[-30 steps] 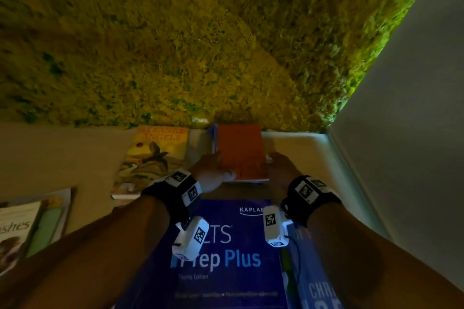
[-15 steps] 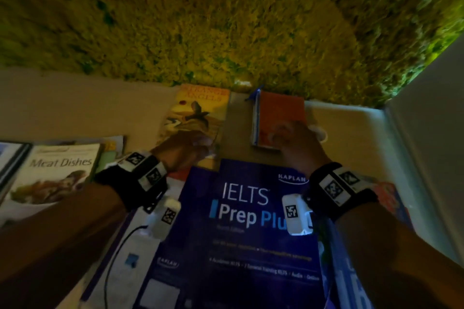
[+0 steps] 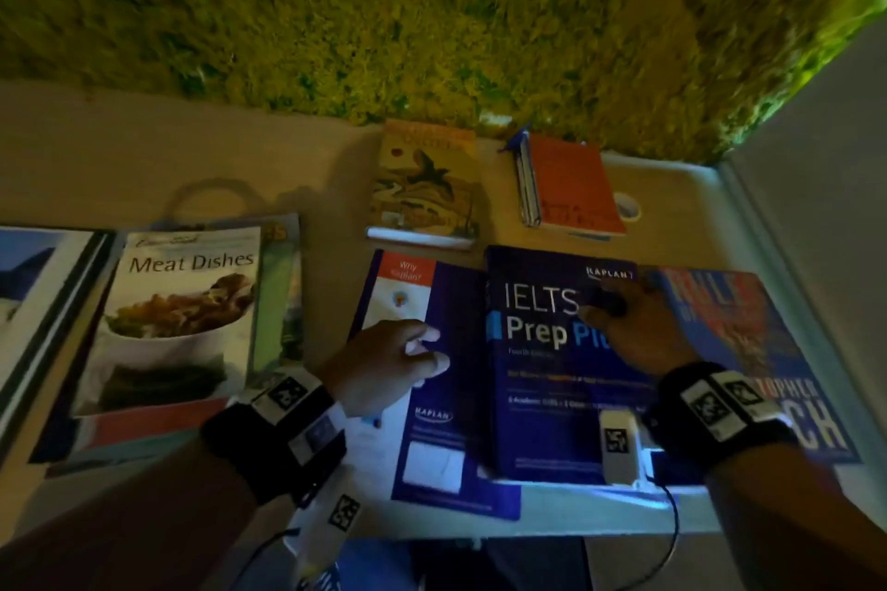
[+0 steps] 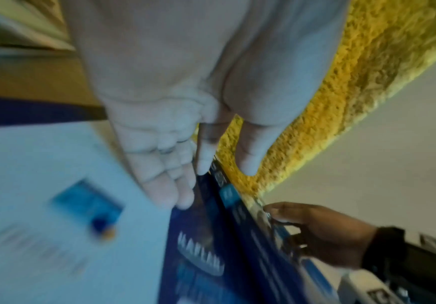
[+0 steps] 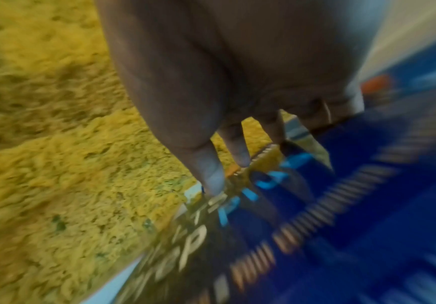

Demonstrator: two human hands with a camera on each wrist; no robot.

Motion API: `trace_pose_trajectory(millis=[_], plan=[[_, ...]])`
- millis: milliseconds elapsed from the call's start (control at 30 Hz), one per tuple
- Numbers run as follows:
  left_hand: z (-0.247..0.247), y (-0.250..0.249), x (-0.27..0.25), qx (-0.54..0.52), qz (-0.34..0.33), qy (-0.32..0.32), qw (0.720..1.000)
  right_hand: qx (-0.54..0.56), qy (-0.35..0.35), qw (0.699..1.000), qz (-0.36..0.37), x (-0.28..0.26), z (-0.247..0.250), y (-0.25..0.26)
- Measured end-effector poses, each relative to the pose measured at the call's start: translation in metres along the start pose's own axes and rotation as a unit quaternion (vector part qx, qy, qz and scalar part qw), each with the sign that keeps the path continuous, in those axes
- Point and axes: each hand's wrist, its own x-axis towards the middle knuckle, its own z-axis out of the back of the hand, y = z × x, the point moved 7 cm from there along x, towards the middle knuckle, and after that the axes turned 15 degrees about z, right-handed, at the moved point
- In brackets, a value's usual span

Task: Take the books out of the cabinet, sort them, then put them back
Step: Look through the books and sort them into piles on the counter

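Observation:
Several books lie flat on a beige surface [image 3: 144, 158]. The dark blue IELTS Prep Plus book [image 3: 542, 398] lies nearest, overlapping a second Kaplan book [image 3: 432, 446] that lies back cover up. My left hand [image 3: 427, 350] is over that back cover with fingers relaxed and holds nothing; the left wrist view shows its fingertips [image 4: 183, 197] at the cover. My right hand [image 3: 605, 307] lies on the IELTS book's upper right, its fingertips [image 5: 211, 181] down on the cover. Behind them lie an orange book [image 3: 571, 182] and a bird-cover book [image 3: 427, 178].
A Meat Dishes cookbook [image 3: 177, 317] tops a stack at the left, with more books beyond the left edge. A blue and red book [image 3: 749, 350] lies at the right, by a pale wall [image 3: 816, 206]. A moss-like green wall [image 3: 432, 14] rises behind. A small white ring [image 3: 629, 206] sits beside the orange book.
Both hands have drawn back from the orange book and the bird-cover book toward me and now are over the two Kaplan books. My view has tilted down and left.

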Motion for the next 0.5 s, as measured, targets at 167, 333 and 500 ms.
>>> trace_pose_trajectory(millis=[167,333,500], plan=[[0.022,0.023,0.002,0.138,-0.040,-0.177,0.974,-0.072,-0.027,0.997,-0.022,-0.045,-0.014,0.009],[0.031,0.047,0.011,0.128,0.043,-0.178,0.975,-0.140,0.009,0.982,0.126,-0.071,-0.047,0.089],[0.046,0.049,0.014,-0.026,0.070,-0.199,0.977,-0.172,0.123,0.957,0.199,-0.087,-0.095,0.129]])
